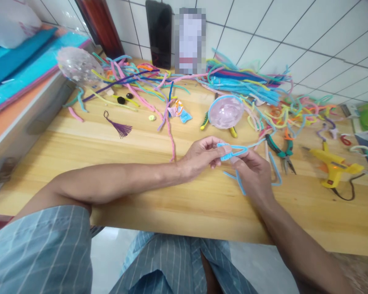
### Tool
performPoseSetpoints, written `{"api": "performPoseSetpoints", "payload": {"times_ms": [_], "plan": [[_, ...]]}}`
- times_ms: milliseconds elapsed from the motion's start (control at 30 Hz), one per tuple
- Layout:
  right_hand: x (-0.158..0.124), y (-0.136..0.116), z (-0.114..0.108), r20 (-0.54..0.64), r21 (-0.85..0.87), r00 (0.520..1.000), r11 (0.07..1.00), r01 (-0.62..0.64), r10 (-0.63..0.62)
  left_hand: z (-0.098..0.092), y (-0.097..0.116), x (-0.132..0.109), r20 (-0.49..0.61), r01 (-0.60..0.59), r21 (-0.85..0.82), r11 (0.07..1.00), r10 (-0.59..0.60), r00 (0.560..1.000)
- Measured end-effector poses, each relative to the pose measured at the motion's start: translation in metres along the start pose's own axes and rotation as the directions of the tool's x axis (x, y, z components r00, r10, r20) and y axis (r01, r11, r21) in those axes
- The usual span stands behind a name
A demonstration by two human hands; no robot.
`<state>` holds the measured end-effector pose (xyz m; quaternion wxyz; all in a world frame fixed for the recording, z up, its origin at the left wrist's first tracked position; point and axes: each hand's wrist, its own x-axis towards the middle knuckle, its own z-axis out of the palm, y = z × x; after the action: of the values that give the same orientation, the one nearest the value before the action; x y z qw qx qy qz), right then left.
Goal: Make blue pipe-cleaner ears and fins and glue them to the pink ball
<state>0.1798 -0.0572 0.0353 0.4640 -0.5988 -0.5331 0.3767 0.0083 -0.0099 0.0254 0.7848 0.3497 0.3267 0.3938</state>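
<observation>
Between my two hands is a light blue pipe cleaner (239, 150), bent into a loop with a tightly wound part at its left end. My left hand (209, 154) pinches the wound part between thumb and fingers. On the loop's right side, my right hand (254, 169) is closed on the same pipe cleaner, whose free end runs up to the right. More bent light blue pipe cleaners (275, 171) lie on the table under and beside my right hand. Just beyond the hands sits a clear plastic dome (226, 112) with a blue rim, resting over yellow-and-green handles.
Green-handled pliers (283, 154) and a yellow glue gun (333, 165) with a cord lie to the right. Piles of coloured pipe cleaners (245, 86) line the tiled wall. A purple tassel (121, 125) lies left. Two phones, one black (159, 34), lean upright at the back.
</observation>
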Motion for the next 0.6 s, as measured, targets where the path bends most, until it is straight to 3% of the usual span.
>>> {"api": "performPoseSetpoints", "payload": {"times_ms": [300, 600], "plan": [[-0.0001, 0.0065, -0.0007, -0.001, -0.022, 1.000, 1.000, -0.018, 0.018, -0.0025, -0.0050, -0.0017, 0.084, -0.109, 0.067, 0.992, 0.103, 0.991], [0.0006, 0.0048, -0.0061, 0.039, -0.075, 0.999, 0.997, 0.004, -0.001, -0.0072, -0.0036, 0.0022, 0.121, -0.056, 0.093, 0.994, 0.044, 0.992]]}}
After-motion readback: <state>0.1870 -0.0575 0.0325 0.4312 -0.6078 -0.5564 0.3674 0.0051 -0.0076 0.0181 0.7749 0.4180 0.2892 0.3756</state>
